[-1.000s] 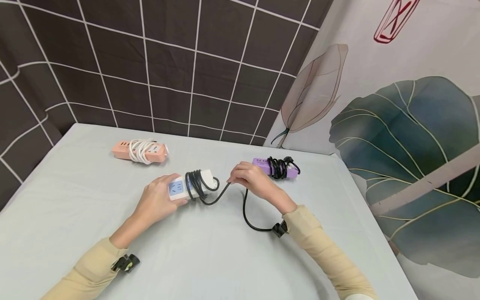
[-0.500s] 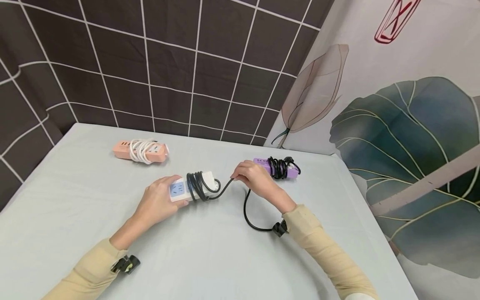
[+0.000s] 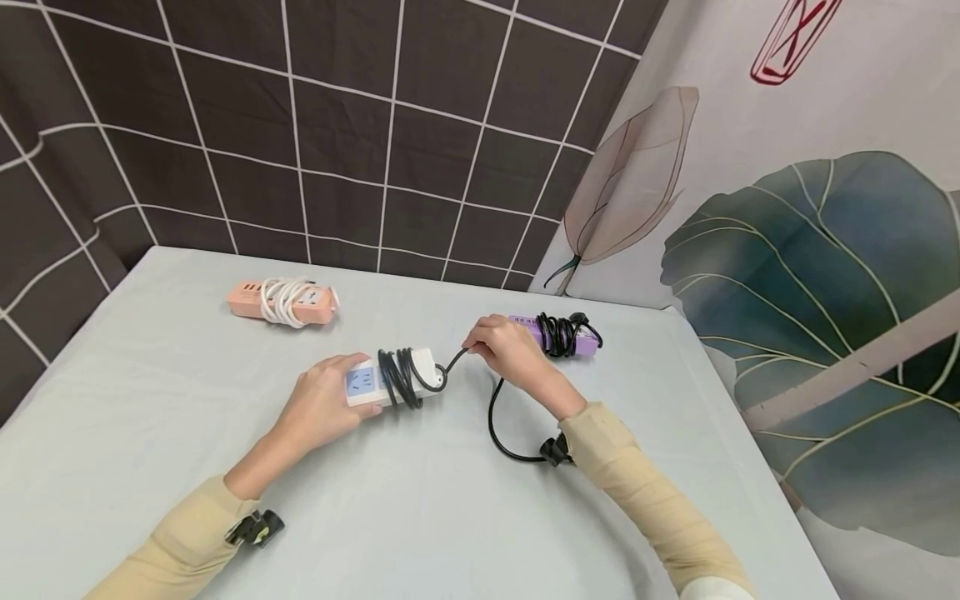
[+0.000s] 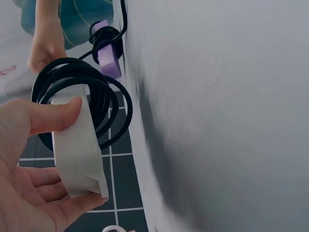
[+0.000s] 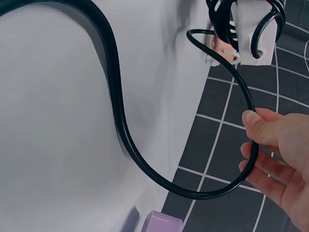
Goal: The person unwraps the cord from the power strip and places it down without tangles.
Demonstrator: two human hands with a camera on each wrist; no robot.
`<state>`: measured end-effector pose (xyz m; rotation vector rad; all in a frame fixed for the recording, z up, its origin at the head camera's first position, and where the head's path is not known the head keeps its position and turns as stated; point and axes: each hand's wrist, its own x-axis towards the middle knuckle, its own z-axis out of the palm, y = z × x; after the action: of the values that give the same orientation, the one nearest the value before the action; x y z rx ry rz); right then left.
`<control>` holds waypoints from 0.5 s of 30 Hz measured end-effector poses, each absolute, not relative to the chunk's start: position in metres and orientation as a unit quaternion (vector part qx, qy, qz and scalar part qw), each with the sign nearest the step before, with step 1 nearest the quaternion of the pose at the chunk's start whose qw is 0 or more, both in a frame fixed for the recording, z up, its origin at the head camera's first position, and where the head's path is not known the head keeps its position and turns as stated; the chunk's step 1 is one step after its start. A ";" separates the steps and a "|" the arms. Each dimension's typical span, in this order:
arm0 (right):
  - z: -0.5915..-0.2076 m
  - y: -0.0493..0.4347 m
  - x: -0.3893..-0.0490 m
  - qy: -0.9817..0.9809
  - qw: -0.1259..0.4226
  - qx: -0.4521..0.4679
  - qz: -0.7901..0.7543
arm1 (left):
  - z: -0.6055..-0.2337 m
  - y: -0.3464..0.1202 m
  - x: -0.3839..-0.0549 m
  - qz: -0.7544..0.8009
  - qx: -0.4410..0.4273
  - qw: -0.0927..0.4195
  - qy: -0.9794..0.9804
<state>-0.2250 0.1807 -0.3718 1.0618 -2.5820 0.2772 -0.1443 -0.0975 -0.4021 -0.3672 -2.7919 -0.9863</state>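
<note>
A white power strip [image 3: 423,364] with blue socket faces is gripped at its left end by my left hand [image 3: 318,406]. Several loops of its black cord [image 3: 401,379] lie wound around the strip's middle. To the right, my right hand [image 3: 510,348] pinches the free length of that cord between thumb and fingers. In the right wrist view the cord [image 5: 159,181] hangs in a curve below the fingers and runs off along the table. The left wrist view shows the strip's plain underside [image 4: 77,145] with the thumb across it. The cord's far end is hidden near the right sleeve.
A pink power strip [image 3: 243,300] wrapped in white cord lies at the back left of the table [image 3: 420,508]. Behind my right hand is a purple power strip [image 3: 585,345] wrapped in black cord. A dark tiled-pattern curtain [image 3: 337,133] stands along the back.
The white strip has shifted slightly right with my left hand. My right hand has moved slightly up, and the span of cord between the strip and my right hand has become shorter.
</note>
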 end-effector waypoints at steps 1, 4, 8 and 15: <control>-0.372 0.180 -0.226 -0.909 0.168 0.370 0.096 | -0.402 -0.097 -0.144 -0.329 -0.124 0.078 -0.933; -0.373 0.179 -0.228 -0.912 0.171 0.363 0.091 | -0.401 -0.096 -0.144 -0.326 -0.126 0.077 -0.934; -0.373 0.177 -0.229 -0.914 0.177 0.356 0.087 | -0.400 -0.095 -0.144 -0.324 -0.129 0.077 -0.934; -0.372 0.173 -0.233 -0.921 0.181 0.336 0.083 | -0.400 -0.094 -0.143 -0.328 -0.131 0.071 -0.933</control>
<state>-0.2334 0.1732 -0.3722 0.9494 -2.5997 0.2337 -0.1431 -0.0936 -0.4001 -0.3952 -2.8056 -0.9852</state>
